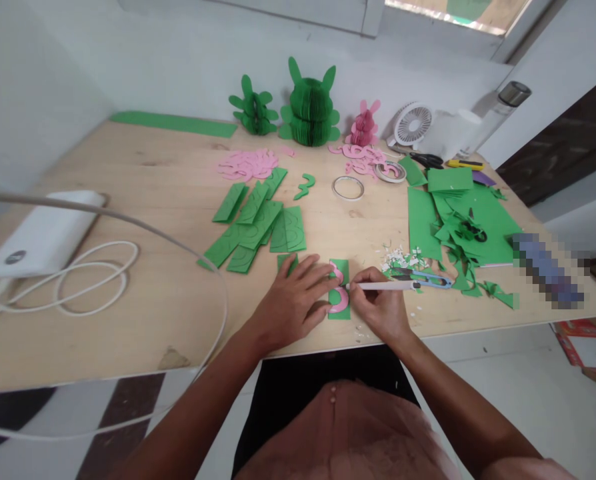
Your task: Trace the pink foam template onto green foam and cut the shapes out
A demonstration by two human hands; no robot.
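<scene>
A green paper strip (345, 309) lies near the table's front edge with a curved pink paper cutout (340, 303) on top. Flat on the table, my left hand (293, 300) has its fingers outstretched, the tips touching the cutout's left side. My right hand (381, 307) is closed round a slim white pen (385, 286), whose tip is at the right edge of the cutout. Under the left fingers a small green piece (287, 265) is partly hidden. Farther back lie several green strips (253, 227) with curved outlines, and a green curved cutout (305, 186).
Pink cutouts (251, 164), tape rolls (348, 188) and folded paper figures (311, 107) stand or lie behind. At right are blue-handled scissors (431, 279), paper scraps (403, 259) and green sheets (423, 220). A white box-shaped device (53, 227) with a cable (128, 267) lies left.
</scene>
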